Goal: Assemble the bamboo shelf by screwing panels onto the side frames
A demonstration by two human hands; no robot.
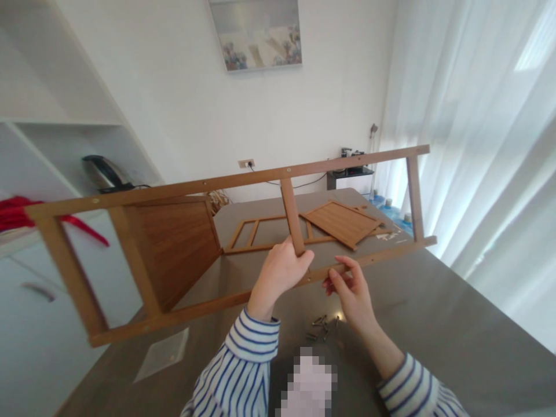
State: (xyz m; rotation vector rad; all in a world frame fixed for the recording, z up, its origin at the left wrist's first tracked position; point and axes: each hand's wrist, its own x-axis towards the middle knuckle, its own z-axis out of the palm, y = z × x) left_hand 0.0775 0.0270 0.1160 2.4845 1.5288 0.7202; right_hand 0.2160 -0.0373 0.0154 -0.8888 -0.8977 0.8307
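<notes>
A long wooden frame [243, 175] is tilted up across the view, with two long rails joined by several crossbars. My left hand [283, 266] is closed round the lower end of a middle crossbar. Beside it, my right hand [354, 292] is at the lower rail, its thumb and fingers bent together close to a hole; what they pinch is hidden. A wooden panel [178, 243] adjoins the frame's left part. Several loose screws [324, 325] lie on the grey table [417, 324] below my hands.
Farther back on the table lie another wooden frame [238, 236] and a slatted panel [343, 223]. A clear plastic bag [163, 353] rests at the front left. A kettle [104, 174] stands on a shelf at left; blue-tinted bottles [388, 204] stand by the curtain [482, 145].
</notes>
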